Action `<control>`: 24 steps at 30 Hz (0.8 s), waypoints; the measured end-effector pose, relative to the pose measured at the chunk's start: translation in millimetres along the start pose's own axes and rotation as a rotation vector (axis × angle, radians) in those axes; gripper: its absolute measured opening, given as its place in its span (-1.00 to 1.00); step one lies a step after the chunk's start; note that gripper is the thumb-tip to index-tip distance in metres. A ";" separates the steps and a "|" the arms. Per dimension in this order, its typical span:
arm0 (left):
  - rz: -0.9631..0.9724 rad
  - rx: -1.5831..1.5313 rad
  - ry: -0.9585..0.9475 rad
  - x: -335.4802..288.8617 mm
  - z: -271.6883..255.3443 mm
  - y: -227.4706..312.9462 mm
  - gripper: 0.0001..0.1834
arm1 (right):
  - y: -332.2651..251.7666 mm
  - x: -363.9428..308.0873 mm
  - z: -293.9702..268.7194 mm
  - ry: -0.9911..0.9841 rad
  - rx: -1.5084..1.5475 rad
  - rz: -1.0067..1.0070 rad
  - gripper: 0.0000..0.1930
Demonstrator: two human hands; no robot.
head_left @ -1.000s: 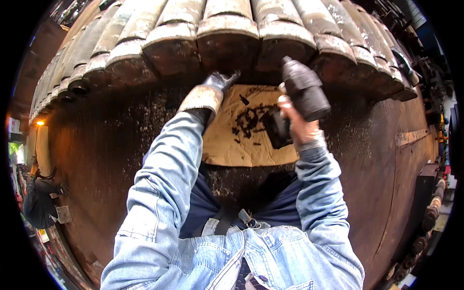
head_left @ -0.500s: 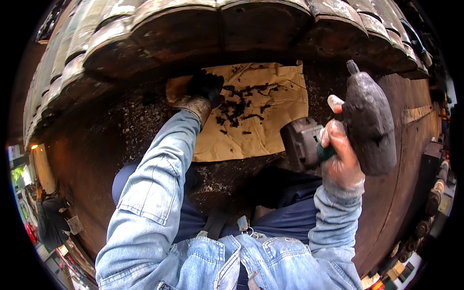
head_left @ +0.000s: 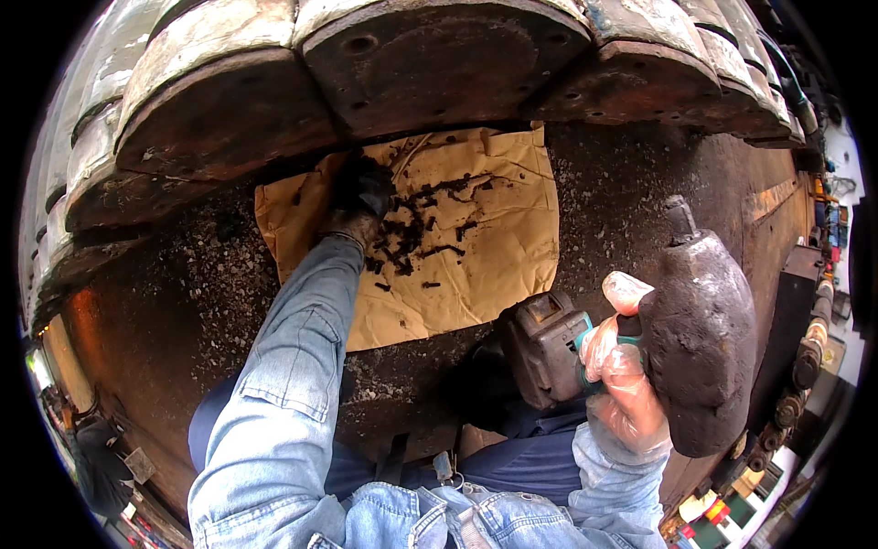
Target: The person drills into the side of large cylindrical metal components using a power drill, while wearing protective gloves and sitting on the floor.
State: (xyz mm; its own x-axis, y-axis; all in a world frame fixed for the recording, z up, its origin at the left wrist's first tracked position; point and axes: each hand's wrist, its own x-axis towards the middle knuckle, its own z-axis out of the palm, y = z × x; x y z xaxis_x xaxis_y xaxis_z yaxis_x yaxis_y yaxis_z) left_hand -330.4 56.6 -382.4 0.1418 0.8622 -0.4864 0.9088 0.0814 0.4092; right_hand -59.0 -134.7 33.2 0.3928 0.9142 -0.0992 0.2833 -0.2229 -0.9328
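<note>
My right hand (head_left: 626, 371), in a thin clear plastic glove, grips a cordless impact wrench (head_left: 700, 339) by its handle. The wrench has a dark, grimy body, its square drive points away from me, and its bulky battery (head_left: 547, 352) sits on the left. My left hand (head_left: 361, 192), in a blackened glove, is down on the left part of a brown paper sheet (head_left: 494, 265). Deep shadow hides its fingers, and whether they hold anything cannot be made out. Several dark bolts (head_left: 416, 229) and black crumbs lie on the paper beside that hand.
Beyond the paper rises a row of large, worn, rounded metal blocks (head_left: 448, 64), overhanging its far edge. Gravelly debris (head_left: 219, 265) covers the dark steel floor around the sheet. Assorted parts and tools (head_left: 796, 393) line the right side. A wooden post (head_left: 71, 366) stands at far left.
The wrench has come down and nearer to me, off the paper's right corner. My left hand has stayed on the paper's left part, slightly lower. The whole view has shifted.
</note>
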 end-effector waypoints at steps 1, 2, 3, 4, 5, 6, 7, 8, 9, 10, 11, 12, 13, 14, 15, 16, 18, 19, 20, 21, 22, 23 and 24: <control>0.005 0.096 -0.068 -5.6 -15.9 27.0 -0.33 | -0.2 -0.9 -3.0 0.043 -0.079 -0.012 -0.42; 0.006 0.124 -0.077 -6.8 -19.2 25.4 -0.37 | 0.2 -0.8 -0.8 0.020 -0.001 -0.001 -0.42; 0.017 0.137 -0.096 -9.3 -17.7 17.6 -0.41 | -2.7 -0.6 3.1 0.030 0.079 0.003 -0.42; 0.025 0.158 -0.124 -10.0 -16.6 7.6 -0.44 | -4.0 -1.1 7.3 0.040 0.164 0.006 -0.41; 0.050 0.181 -0.170 -7.5 -15.7 -0.1 -0.48 | -5.4 -2.0 11.0 0.052 0.246 0.008 -0.41; 0.071 0.204 -0.227 -7.7 -17.2 -3.3 -0.51 | 3.3 -2.6 4.1 -0.007 0.158 0.015 -0.31; 0.076 0.214 -0.282 -15.1 -17.6 -9.6 -0.54 | 7.0 -3.3 6.4 -0.021 0.235 0.033 -0.25; 0.097 0.188 -0.321 -24.5 -24.6 3.7 -0.57 | 10.5 -3.4 7.7 -0.012 0.306 0.055 -0.19; 0.051 0.081 -0.275 -39.5 -22.6 24.0 -0.60 | 14.3 -4.1 9.2 -0.001 0.376 0.078 -0.12; 0.007 -0.028 -0.218 -59.8 -30.8 49.1 -0.62 | 17.2 -2.3 7.1 -0.029 0.242 0.002 -0.16; 0.051 -0.560 -0.023 -75.1 -31.8 59.2 -0.66 | 14.1 -3.6 6.1 -0.072 0.166 -0.014 -0.20; 0.072 -0.828 0.088 -80.4 -41.7 68.9 -0.67 | 11.2 -5.2 4.7 -0.109 0.085 -0.031 -0.24; 0.127 -1.089 0.192 -86.2 -52.7 81.9 -0.69 | 9.8 -5.9 5.9 -0.126 0.091 -0.052 -0.33; 0.316 -0.540 0.175 -80.2 -72.4 94.4 -0.72 | 8.8 -6.1 7.6 -0.146 0.097 -0.072 -0.41; 0.388 -0.252 0.169 -80.7 -81.5 95.4 -0.73 | 20.9 -2.4 8.2 -0.214 0.008 -0.134 -0.49; 0.474 0.026 0.182 -79.8 -88.7 99.1 -0.75 | 32.9 1.0 7.6 -0.270 -0.082 -0.199 -0.56; 0.523 -0.740 0.163 -86.0 -91.0 91.8 -0.74 | 28.9 0.0 20.0 -0.304 0.025 -0.082 -0.64; 0.554 -0.994 0.153 -98.9 -105.6 100.6 -0.73 | 26.3 -1.7 22.1 -0.313 0.039 -0.081 -0.65; 0.715 -0.720 0.245 -142.1 -146.9 146.5 -0.73 | 30.9 -2.2 16.4 -0.291 0.040 -0.061 -0.67; 0.779 -0.559 0.326 -168.3 -178.0 154.1 -0.73 | 25.2 -4.4 21.2 -0.313 0.063 -0.069 -0.68; 0.836 -0.408 0.410 -191.9 -203.5 162.5 -0.73 | 18.3 -9.5 26.8 -0.346 0.149 -0.093 -0.70; 1.015 -0.251 0.595 -197.6 -218.9 163.1 -0.72 | 9.9 -15.6 31.2 -0.367 0.207 -0.064 -0.72; 1.183 -0.089 0.774 -201.8 -228.7 161.5 -0.72 | 5.5 -21.1 36.6 -0.386 0.259 -0.030 -0.74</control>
State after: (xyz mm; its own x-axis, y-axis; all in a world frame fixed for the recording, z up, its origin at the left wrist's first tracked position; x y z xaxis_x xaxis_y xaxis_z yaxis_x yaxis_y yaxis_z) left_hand -302.0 10.1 -41.7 0.5162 0.4923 0.7008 0.3753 -0.8656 0.3316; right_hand -97.7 -142.8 17.5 0.0195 0.9889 -0.1472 0.0422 -0.1479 -0.9881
